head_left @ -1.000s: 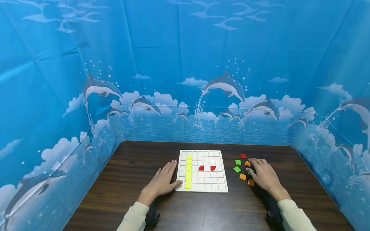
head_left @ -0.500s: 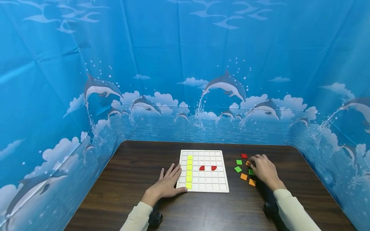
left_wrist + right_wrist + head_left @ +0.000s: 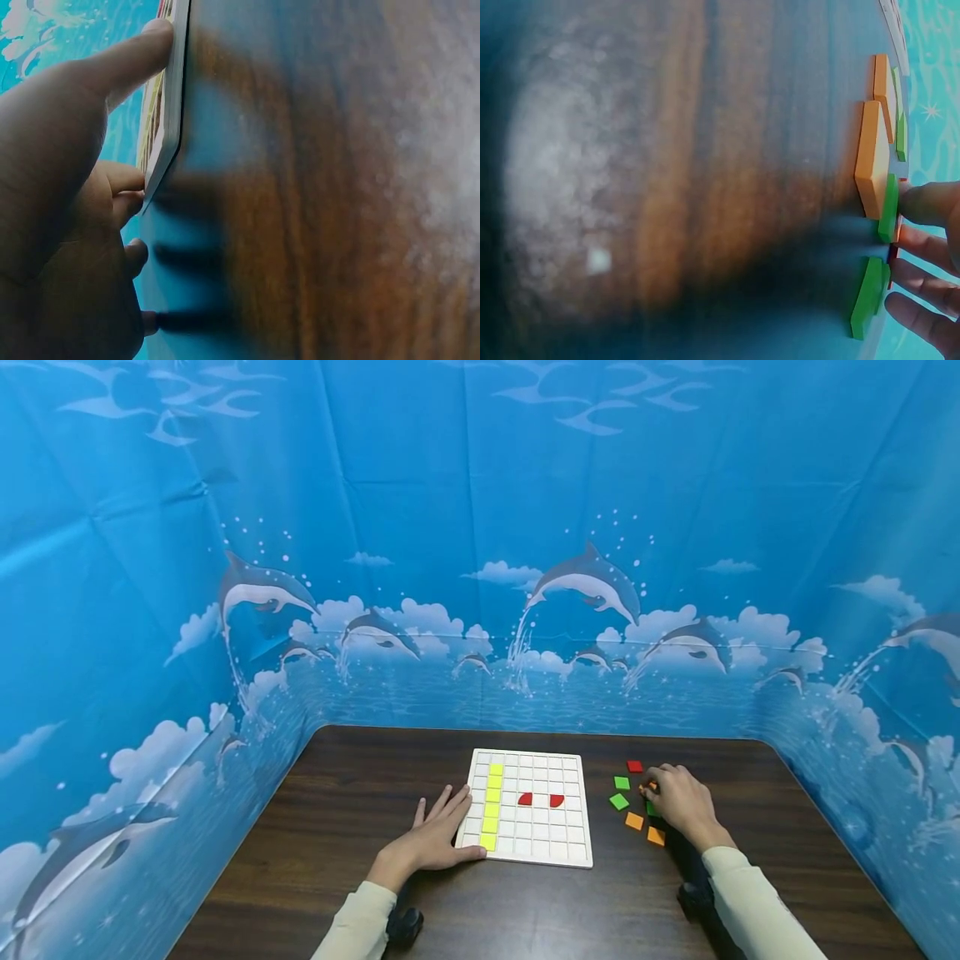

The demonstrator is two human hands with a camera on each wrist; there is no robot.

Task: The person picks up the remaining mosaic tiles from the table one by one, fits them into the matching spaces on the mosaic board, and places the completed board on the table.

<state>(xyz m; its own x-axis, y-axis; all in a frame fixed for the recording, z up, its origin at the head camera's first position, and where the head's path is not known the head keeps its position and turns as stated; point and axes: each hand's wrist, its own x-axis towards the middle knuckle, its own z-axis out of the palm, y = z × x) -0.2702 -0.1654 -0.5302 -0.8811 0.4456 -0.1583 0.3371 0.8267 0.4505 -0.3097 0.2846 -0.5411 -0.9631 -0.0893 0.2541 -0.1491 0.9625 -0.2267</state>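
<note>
My left hand (image 3: pixel 431 841) lies at the left edge of a white gridded board (image 3: pixel 536 847), fingers spread and straight, thumb on its near left corner. In the left wrist view that thumb (image 3: pixel 139 60) rests along the board's rim (image 3: pixel 174 97). The board carries a column of yellow squares (image 3: pixel 492 810) and two red quarter-round pieces (image 3: pixel 526 799). Over the loose tiles at right, my right hand (image 3: pixel 684 802) pinches an orange tile (image 3: pixel 649 787) between thumb and fingers. Its thumb (image 3: pixel 926 202) shows near that tile in the right wrist view.
Around the right hand lie a red tile (image 3: pixel 634 767), green tiles (image 3: pixel 618 802) and orange tiles (image 3: pixel 634 821). A dark wooden table (image 3: pixel 525 910) bears everything, with a blue dolphin-print curtain (image 3: pixel 480 568) around its back and sides.
My left hand moved right onto the board's edge, and the board has turned slightly clockwise. My right hand's fingers have drawn in around an orange tile, uncovering part of a green one.
</note>
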